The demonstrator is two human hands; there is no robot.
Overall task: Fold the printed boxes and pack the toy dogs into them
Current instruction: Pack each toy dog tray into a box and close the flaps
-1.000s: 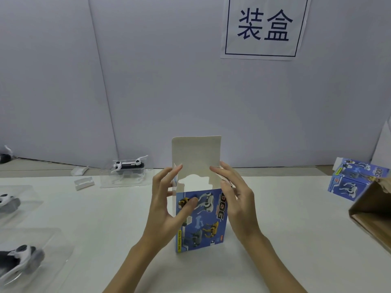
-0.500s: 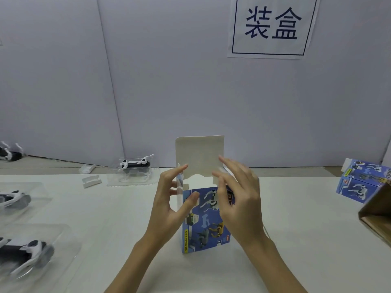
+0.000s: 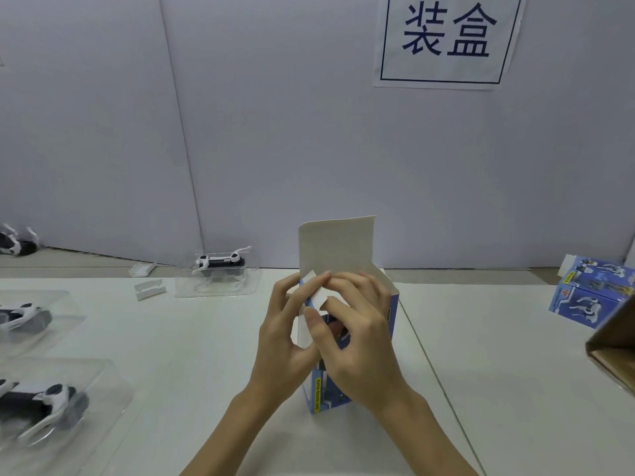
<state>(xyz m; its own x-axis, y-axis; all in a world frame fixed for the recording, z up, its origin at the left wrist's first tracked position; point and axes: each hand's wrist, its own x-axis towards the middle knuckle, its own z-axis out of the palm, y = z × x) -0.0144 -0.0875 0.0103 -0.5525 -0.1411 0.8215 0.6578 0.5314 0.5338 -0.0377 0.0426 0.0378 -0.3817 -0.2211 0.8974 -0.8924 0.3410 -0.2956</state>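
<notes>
**Both hands at the mouth of an upright printed box**

A blue printed box [image 3: 390,324] stands upright on the white table [image 3: 498,372], near the middle of it, its tall lid flap [image 3: 336,245] raised straight up. The left hand [image 3: 285,338] grips the box's left side, fingers curled around a small white side flap [image 3: 314,292] at the top. The right hand [image 3: 357,338] covers the front panel, fingers bent and pinching at that same flap beside the left fingertips.

To the left, toy dogs lie in clear plastic trays: one near the wall [image 3: 220,262], one at the left edge [image 3: 24,316] and one nearer the camera [image 3: 44,403]. Two small white plastic pieces [image 3: 149,290] sit beside the far tray. At the right edge lie finished blue boxes [image 3: 591,290] and a brown carton [image 3: 615,345]. A sign with two Chinese characters [image 3: 446,32] hangs on the wall.
</notes>
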